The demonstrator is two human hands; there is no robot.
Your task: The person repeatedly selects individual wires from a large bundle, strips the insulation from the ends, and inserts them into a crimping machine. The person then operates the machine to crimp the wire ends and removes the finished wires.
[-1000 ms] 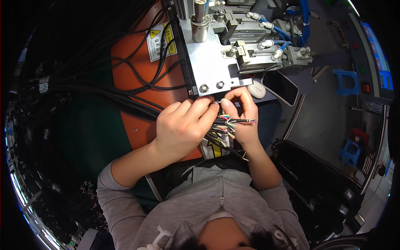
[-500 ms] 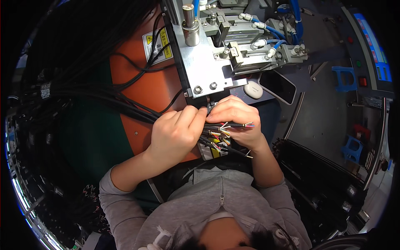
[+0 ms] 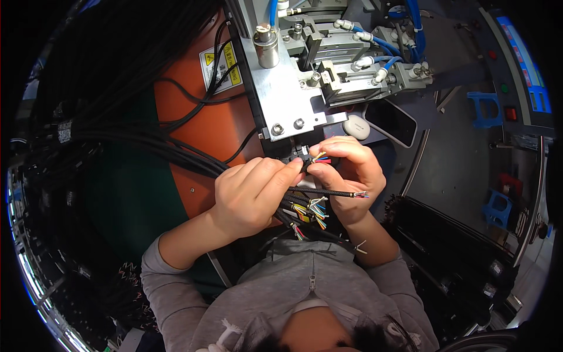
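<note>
My left hand (image 3: 249,190) is closed around a black cable, its thumb and forefinger pressed near the cable's end just below the machine's metal plate (image 3: 287,105). Yellowish, red and blue wires (image 3: 321,158) fan out from that end. They lie between the thumb and forefinger of my right hand (image 3: 358,176), which pinches around them. Under both hands hang several more black sleeved cables (image 3: 322,192) with stripped, multicoloured wire ends (image 3: 316,205). The cable bundle (image 3: 187,158) runs off to the left. A small dark part beneath the plate is partly hidden by my fingers.
Pneumatic clamps with blue air hoses (image 3: 387,47) fill the back of the machine. A phone (image 3: 392,122) and a small white case (image 3: 356,127) lie right of it. The orange tabletop (image 3: 187,182) carries a warning label (image 3: 221,67). A screen (image 3: 522,64) stands far right.
My right hand has shifted slightly right, its thumb and forefinger now at one cable's wire ends. The loose cable ends below have spread and dropped lower. My left hand has moved slightly nearer me.
</note>
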